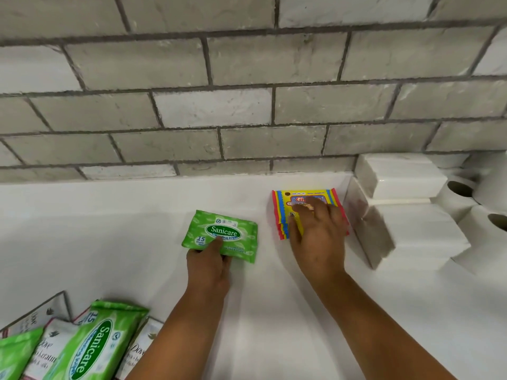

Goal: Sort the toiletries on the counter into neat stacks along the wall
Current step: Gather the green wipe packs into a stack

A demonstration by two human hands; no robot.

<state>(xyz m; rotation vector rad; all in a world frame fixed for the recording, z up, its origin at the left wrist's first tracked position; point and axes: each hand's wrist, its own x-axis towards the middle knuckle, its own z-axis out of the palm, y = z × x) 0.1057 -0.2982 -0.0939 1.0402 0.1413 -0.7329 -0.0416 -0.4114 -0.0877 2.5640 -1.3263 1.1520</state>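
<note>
My left hand (209, 266) grips the near edge of a green Sanicare wipes pack (222, 234), which lies flat on the white counter (109, 237). To its right, close to the wall, sits a small stack of red, yellow and blue packets (285, 215). My right hand (318, 231) rests flat on top of that stack with fingers spread, covering most of it. At the lower left lies a loose pile of more green Sanicare packs (93, 344) and white Dove sachets (46, 352).
Stacked white tissue packs (406, 215) stand against the wall at the right, with toilet paper rolls (466, 193) behind them. A grey brick-tile wall (219, 105) runs along the back of the counter.
</note>
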